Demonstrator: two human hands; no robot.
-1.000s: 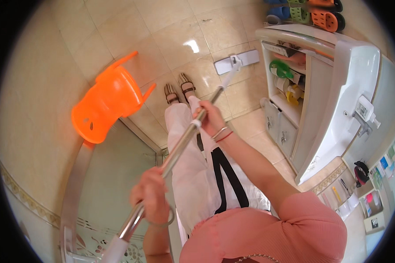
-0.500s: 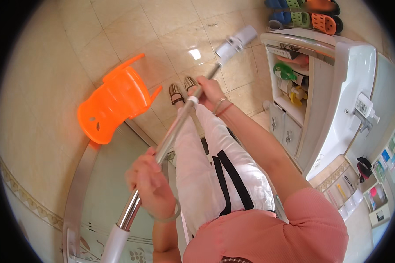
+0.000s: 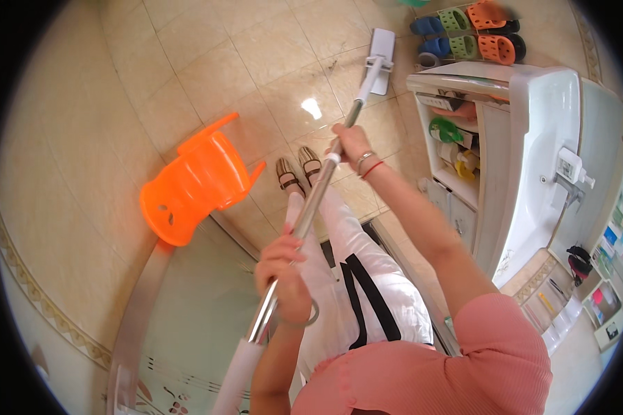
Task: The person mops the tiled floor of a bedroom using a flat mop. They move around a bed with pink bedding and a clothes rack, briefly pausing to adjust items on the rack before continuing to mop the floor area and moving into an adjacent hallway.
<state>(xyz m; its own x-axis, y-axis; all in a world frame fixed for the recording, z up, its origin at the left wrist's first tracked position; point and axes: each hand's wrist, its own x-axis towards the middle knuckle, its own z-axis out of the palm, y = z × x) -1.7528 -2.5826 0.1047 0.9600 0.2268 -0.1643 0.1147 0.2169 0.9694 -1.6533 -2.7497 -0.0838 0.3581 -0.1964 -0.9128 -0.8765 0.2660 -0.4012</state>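
Observation:
A flat mop with a metal pole slants from the lower left toward the far side, held in both of my hands. Fingers of my left hand wrap round the pole just above its white grip. Farther up, my right hand closes on the pole next to a white collar. The white rectangular mop head lies at the far end against the tiled floor, well beyond my feet.
On the left sits an orange plastic chair, near a glass panel. To the right are a white washbasin and an open-shelved cabinet. Several slippers stand in rows at the far right, close to the mop head.
The mop head has swung from a rightward slant to pointing nearly straight away from me. Both hands have shifted right along with the pole, still gripping it.

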